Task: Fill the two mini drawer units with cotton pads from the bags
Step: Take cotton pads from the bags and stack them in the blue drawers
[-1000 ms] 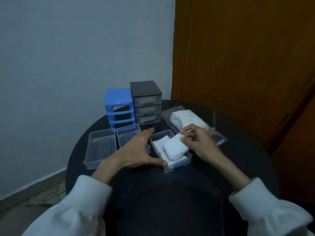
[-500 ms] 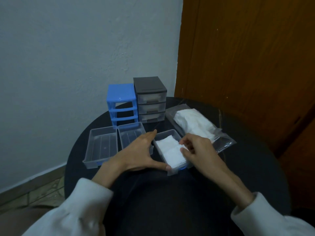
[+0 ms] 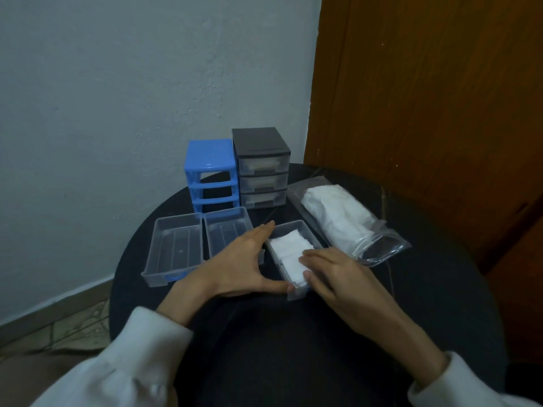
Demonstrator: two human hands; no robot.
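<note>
Left hand is laid flat against the left side of the filled drawer, fingers straight along its long wall, thumb stretched across its near end; the drawer is braced, not gripped. Right hand is laid palm down over the drawer's near right part, fingers nearly straight, fingertips pressed on the pads; nothing is pinched. Both forearms are angled inward from white sleeves.

The drawer is set near the middle of the table, long axis run from the near edge away and slightly left, open top up, white pads stacked inside. Two empty drawers are placed side by side left of it, same orientation, the nearer one touched by the left hand. Behind them, the blue unit is seen with its slots empty; the grey unit is just beside it, three drawers in. The bag is laid right of the filled drawer, close alongside, its open mouth toward the near right. Bare tabletop is left right of the bag and near the body.
</note>
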